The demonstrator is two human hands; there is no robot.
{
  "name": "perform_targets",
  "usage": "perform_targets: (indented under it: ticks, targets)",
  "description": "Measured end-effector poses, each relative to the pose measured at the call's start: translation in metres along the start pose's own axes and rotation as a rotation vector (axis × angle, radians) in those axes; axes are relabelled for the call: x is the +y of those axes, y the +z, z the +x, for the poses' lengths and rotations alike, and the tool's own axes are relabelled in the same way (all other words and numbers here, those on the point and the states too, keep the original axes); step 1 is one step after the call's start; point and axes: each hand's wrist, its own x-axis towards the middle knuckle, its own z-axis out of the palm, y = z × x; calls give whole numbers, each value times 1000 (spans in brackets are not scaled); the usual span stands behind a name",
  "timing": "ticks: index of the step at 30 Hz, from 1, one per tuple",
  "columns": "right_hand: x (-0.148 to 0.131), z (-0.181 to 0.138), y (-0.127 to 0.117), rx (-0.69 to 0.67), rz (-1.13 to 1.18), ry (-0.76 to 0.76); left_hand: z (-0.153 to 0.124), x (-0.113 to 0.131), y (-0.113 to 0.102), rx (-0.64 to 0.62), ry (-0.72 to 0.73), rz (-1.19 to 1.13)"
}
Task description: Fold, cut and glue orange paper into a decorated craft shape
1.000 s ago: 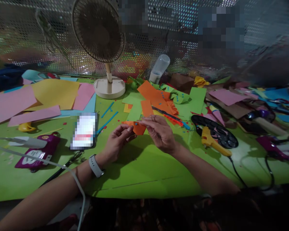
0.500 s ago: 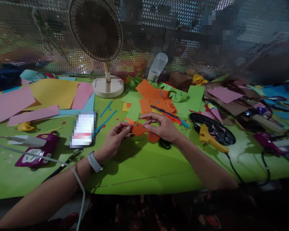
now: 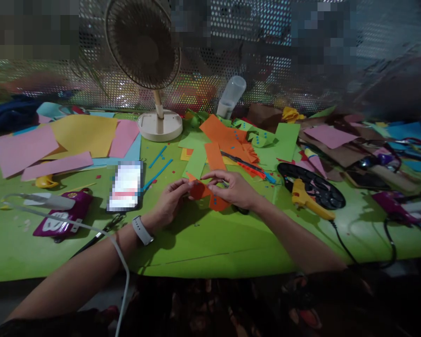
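Note:
A small cut piece of orange paper is held up just above the green table, its upper edge pointed. My left hand, with a pale watch strap at the wrist, pinches its left side between thumb and fingers. My right hand is closed at the right side of the same piece, fingertips touching it. Below the right fingers hangs or lies an orange part with blue dots; whether it is joined to the held piece is unclear. A black loop, perhaps a scissors handle, is mostly hidden under my right hand.
A desk fan and a tilted clear bottle stand at the back. Left are coloured paper sheets, a lit phone and a purple power bank with a white cable. Right are a yellow glue gun and a black tray.
The held orange piece has tilted, showing a darker face. My right fingers have shifted on its right side, and the dotted part has swung slightly left. The whole view has moved a little.

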Motion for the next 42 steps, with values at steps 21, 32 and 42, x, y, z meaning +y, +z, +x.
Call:
perform_targets:
  ticks: [21,32,42]
  targets:
    - [-4,-2,0,13,-65,-58,-5,4,7,-26,113,170]
    - [-1,-1,0,35,-62,-55,-6,6,9,-17,115,151]
    - [-1,0,0,51,-56,-66,-5,4,6,-16,123,171]
